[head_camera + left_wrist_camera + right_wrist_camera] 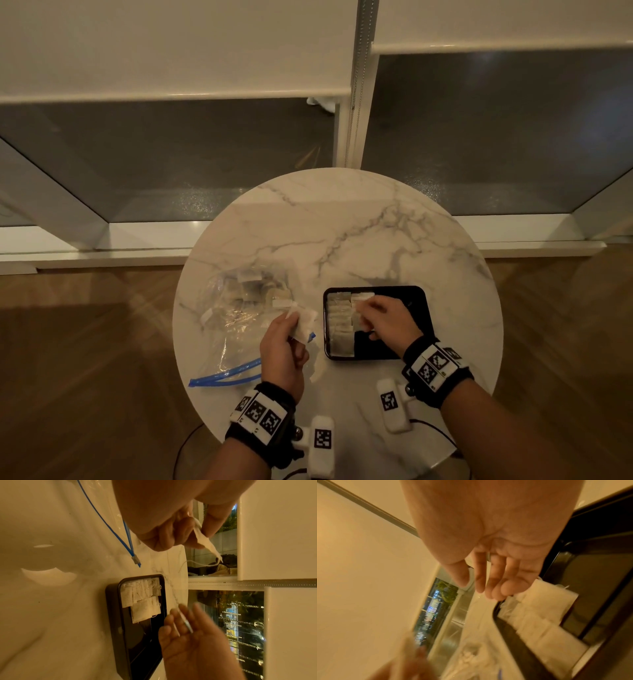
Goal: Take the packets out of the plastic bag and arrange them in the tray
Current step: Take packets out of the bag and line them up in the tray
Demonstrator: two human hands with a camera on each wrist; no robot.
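My left hand (294, 318) pinches a white packet (304, 325) above the table, between the plastic bag and the tray; the left wrist view shows the packet (204, 539) hanging from thumb and finger with a thread dangling. The clear plastic bag (239, 308) with a blue zip strip (229, 375) lies at left, with several packets inside. The black tray (418, 308) holds rows of packets (340, 322) along its left side. My right hand (363, 308) hovers over those rows and holds a thin packet (184, 620) edge-on between thumb and fingers.
Everything sits on a small round marble table (342, 222), with its edge close behind the bag and tray. The tray's right half (137, 642) is bare black. Beyond the table are windows, a white sill and a wooden floor (85, 342).
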